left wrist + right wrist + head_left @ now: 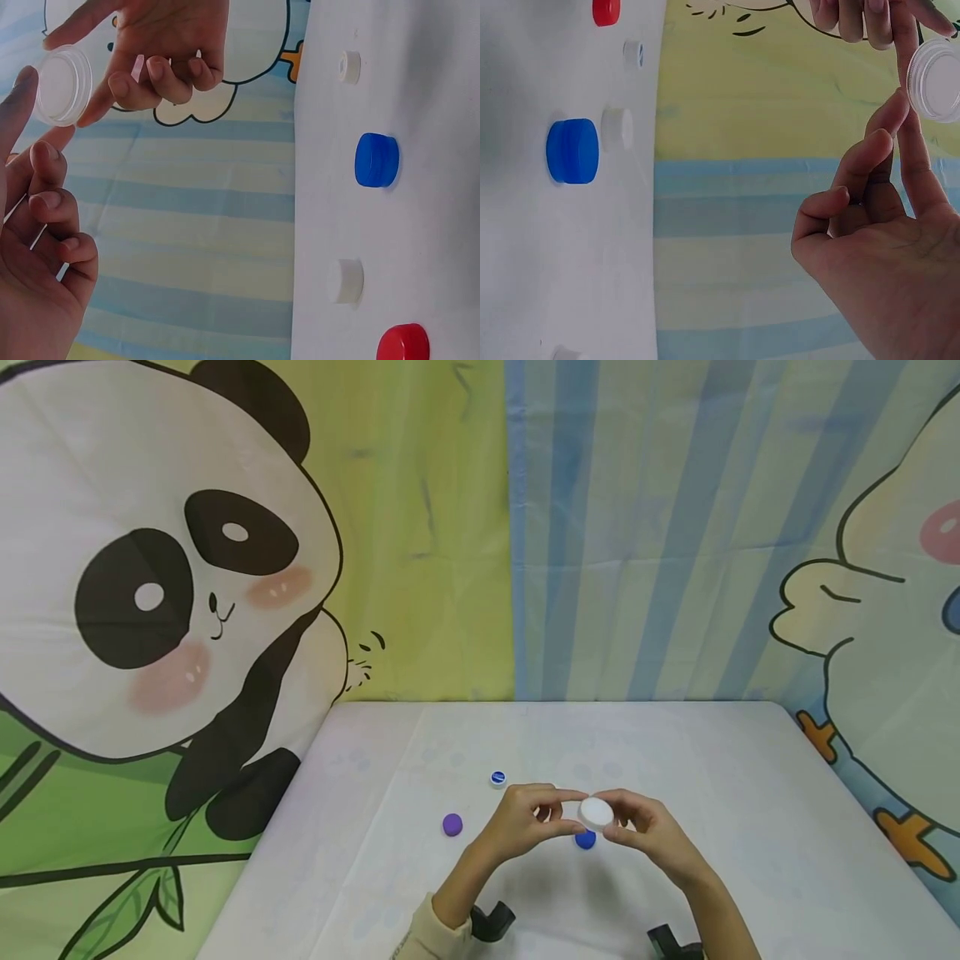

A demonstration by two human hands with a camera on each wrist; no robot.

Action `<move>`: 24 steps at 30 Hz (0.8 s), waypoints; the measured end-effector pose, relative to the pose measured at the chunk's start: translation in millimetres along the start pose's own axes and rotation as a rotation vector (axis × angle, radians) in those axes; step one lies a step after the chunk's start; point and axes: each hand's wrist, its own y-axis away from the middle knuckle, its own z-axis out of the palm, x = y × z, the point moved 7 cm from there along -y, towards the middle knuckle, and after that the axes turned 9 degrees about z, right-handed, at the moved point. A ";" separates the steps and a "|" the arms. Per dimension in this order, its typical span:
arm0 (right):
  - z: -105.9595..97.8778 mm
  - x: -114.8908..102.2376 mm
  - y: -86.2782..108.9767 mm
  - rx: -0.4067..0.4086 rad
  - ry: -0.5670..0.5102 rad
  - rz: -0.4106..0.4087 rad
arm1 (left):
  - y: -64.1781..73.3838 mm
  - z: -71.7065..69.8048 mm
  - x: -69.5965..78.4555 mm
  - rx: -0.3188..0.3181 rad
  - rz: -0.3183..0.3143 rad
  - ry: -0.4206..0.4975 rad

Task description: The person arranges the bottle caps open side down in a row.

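Note:
A round white lid [596,814] with a translucent rim is held up above the table between both hands. My left hand [528,818] pinches its edge with thumb and index finger. From the opposite side my right hand [651,833] pinches it with thumb and index finger too. The lid [64,85] shows its ringed face in the left wrist view, where the other fingers of both hands are loosely bent. Below the lid, partly hidden by it in the head view, a blue bottle cap [585,841] lies on the table.
Left of the hands lies a cap [452,824] that looks purple from the head; the wrist views show a red cap [403,343]. Behind is a white cap with a blue label [498,778]. More white caps [618,129] show from the wrists. A printed curtain [637,527] stands behind the table.

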 end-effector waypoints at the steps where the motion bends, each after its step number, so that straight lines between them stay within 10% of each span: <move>1: -1.0 -0.3 0.2 0.009 0.002 -0.003 | 0.0 0.3 -0.1 -0.001 -0.003 0.004; 11: -11.9 6.3 0.3 0.161 0.189 0.023 | -1.0 5.6 -4.7 -0.009 -0.004 -0.027; 24: -51.8 7.7 -9.7 0.399 0.510 0.028 | -27.1 28.9 -46.5 -0.052 -0.125 -0.217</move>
